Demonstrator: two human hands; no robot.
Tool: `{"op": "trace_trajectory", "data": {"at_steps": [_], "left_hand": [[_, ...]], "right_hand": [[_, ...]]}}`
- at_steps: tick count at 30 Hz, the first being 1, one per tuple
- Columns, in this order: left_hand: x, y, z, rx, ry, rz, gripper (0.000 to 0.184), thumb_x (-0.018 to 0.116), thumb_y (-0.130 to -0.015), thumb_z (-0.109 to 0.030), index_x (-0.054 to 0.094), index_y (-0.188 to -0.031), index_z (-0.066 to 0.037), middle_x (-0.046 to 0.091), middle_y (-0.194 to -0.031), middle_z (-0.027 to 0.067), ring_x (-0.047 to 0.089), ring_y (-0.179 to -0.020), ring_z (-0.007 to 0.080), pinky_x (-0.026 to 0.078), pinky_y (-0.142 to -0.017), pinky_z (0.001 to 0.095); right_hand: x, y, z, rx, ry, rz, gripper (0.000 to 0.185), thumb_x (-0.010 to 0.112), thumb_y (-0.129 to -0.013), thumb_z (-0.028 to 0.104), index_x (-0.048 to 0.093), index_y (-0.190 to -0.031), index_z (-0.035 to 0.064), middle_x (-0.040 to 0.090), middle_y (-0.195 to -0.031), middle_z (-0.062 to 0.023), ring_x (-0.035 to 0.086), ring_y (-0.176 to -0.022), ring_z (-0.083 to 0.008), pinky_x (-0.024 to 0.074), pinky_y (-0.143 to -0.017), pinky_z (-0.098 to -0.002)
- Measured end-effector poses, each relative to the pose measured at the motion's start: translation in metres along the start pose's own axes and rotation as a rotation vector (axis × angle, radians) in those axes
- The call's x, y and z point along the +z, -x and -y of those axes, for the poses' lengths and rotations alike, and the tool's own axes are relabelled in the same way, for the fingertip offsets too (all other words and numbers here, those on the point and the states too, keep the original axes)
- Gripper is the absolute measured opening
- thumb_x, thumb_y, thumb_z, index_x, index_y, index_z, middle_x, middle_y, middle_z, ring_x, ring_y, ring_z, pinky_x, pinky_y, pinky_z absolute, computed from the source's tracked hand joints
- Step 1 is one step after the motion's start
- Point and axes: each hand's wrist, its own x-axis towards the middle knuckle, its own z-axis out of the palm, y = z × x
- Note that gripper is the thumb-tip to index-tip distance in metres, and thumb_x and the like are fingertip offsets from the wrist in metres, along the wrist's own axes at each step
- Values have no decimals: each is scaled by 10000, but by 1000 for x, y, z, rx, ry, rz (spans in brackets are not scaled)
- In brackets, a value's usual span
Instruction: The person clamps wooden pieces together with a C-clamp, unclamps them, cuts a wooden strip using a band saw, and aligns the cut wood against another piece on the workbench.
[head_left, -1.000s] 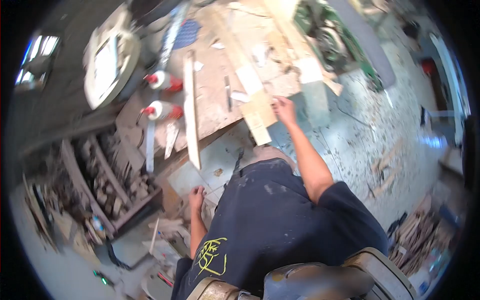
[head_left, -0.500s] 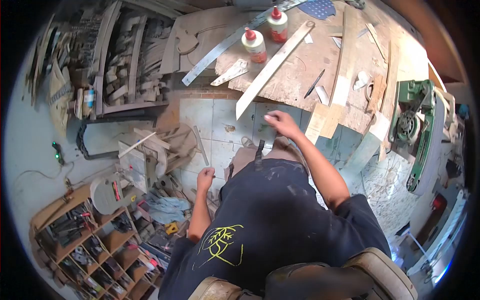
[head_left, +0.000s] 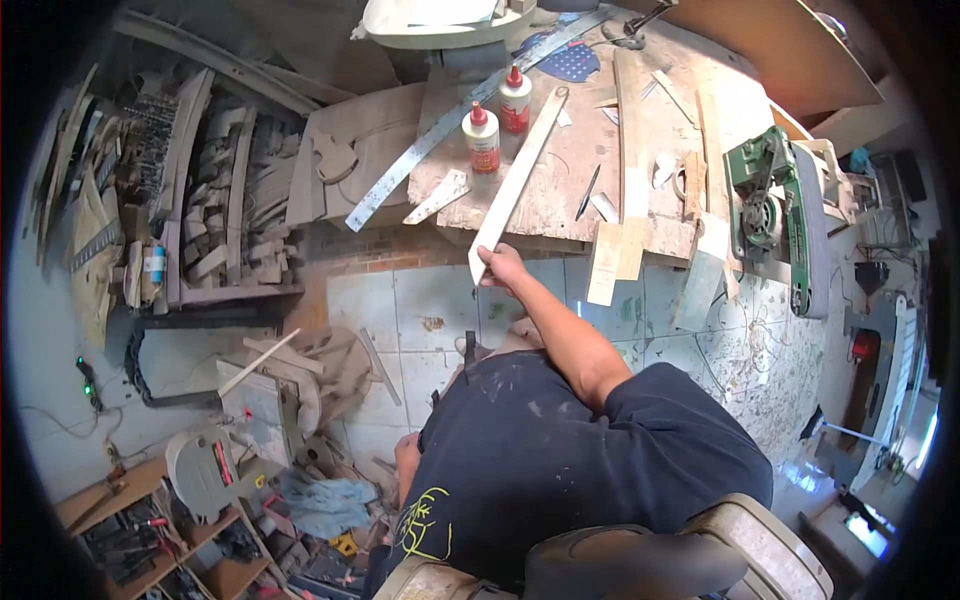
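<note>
My right hand grips the near end of a long, pale wooden strip. The strip has a hole at its far end and overhangs the workbench. My left hand hangs low by my side, partly covered by my shirt, and its fingers cannot be made out. Two red-capped glue bottles stand left of the strip. A short, whitish wood offcut lies near the bench edge, and a pen lies to the right.
Several boards lie on the bench's right, some jutting past its edge. A green belt sander stands beyond them. A long metal straightedge crosses the bench's left. At lower left are a machine and a compartment shelf.
My right hand has reached to the strip's near end and closed on it. My left hand has drawn back against my side. The camera view has shifted, showing more of the bench's far side.
</note>
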Motion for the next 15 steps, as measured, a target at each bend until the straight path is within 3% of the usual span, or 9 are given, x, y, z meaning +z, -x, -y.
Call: {"op": "trace_trajectory", "data": {"at_steps": [4, 7, 8, 10, 12, 15], "left_hand": [[-17, -30, -43, -81, -69, 40, 287, 655, -934, -238, 702, -1078, 6, 728, -941, 87, 680, -817, 168, 501, -678, 309], [-26, -40, -80, -50, -176, 56, 252, 640, -941, -268, 670, -1084, -62, 711, -984, 47, 684, -777, 158, 483, -612, 310], [-30, -51, -84, -62, -121, 67, 245, 637, -944, -269, 669, -1075, -65, 710, -981, 46, 684, -779, 161, 482, -611, 309], [-38, -82, -78, -95, -29, 98, 231, 630, -948, -270, 665, -1057, -70, 706, -973, 44, 685, -782, 165, 479, -608, 307], [-42, -94, -93, -76, -94, 153, 227, 624, -951, -274, 651, -1062, -79, 696, -996, 35, 685, -794, 165, 473, -607, 306], [-44, -111, -98, -33, -140, 221, 238, 611, -960, -300, 641, -1075, -94, 688, -1018, 32, 681, -835, 170, 481, -639, 327]], "right_hand": [[-12, -2, -19, -169, 15, -313, 269, 633, -980, 252, 620, -1090, 7, 680, -858, -85, 634, -626, -149, 549, -534, -305], [-33, -45, -30, -274, 244, -378, 400, 664, -917, 282, 670, -1190, -10, 727, -913, -156, 724, -805, -239, 590, -675, -363], [-39, -46, -24, -263, 144, -273, 462, 660, -897, 248, 624, -1284, -2, 727, -914, -176, 723, -805, -233, 575, -721, -369], [-30, -22, 0, -488, 69, -269, 351, 603, -970, 192, 634, -1202, -69, 665, -793, -60, 607, -629, -135, 470, -512, -297], [-32, 6, 20, -513, 223, -372, 362, 614, -963, 186, 628, -1226, -62, 665, -813, -52, 603, -669, -122, 498, -584, -294], [-46, 38, 12, -428, 126, -291, 334, 648, -956, 207, 654, -1192, -28, 677, -850, -35, 604, -700, -104, 511, -646, -268]]}}
